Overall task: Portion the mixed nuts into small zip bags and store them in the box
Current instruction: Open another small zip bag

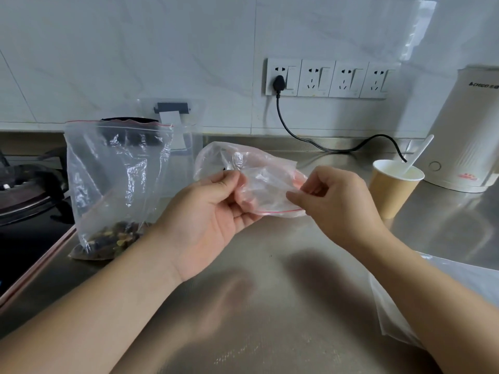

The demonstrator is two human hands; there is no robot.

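Both your hands pinch the small zip bag (266,184) above the counter (270,306) — left hand (213,220), right hand (334,201). Nuts bag (116,184) stands left — paper cup (391,190) right.

Clear small zip bag (259,182) with red seal line, brown paper cup (388,195), white spoon (421,152), black cord (324,147), cream kettle (464,125), steel-grey counter (270,292).
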